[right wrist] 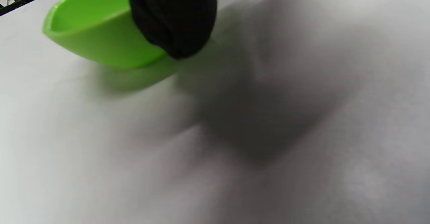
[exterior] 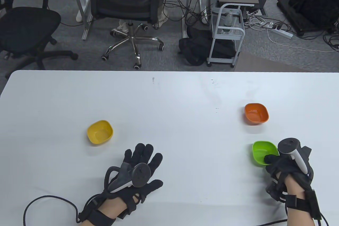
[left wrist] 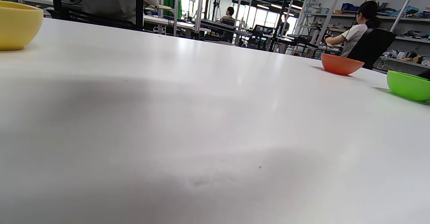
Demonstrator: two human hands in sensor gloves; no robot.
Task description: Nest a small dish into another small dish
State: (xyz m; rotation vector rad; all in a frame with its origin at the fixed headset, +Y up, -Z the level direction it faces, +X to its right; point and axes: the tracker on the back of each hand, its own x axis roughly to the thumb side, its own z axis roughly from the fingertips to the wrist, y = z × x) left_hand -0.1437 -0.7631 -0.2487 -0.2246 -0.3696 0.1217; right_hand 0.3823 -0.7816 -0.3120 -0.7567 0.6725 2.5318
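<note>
Three small dishes are on the white table (exterior: pixel 169 96). A yellow dish (exterior: pixel 99 132) sits at the left, an orange dish (exterior: pixel 256 113) at the right, and a green dish (exterior: pixel 261 151) just in front of the orange one. My right hand (exterior: pixel 270 161) grips the green dish at its near right rim, with the thumb over the rim. In the right wrist view a gloved finger (right wrist: pixel 174 19) presses the green dish's (right wrist: pixel 94 42) outer wall, and the dish looks tilted. My left hand (exterior: pixel 152 169) lies flat on the table with fingers spread, holding nothing, right of and nearer than the yellow dish.
In the left wrist view the yellow dish (left wrist: pixel 16 24) is at far left, and the orange dish (left wrist: pixel 341 63) and green dish (left wrist: pixel 408 84) at far right. Office chairs (exterior: pixel 127 6) and a cart (exterior: pixel 227 32) stand on the floor beyond the table's far edge.
</note>
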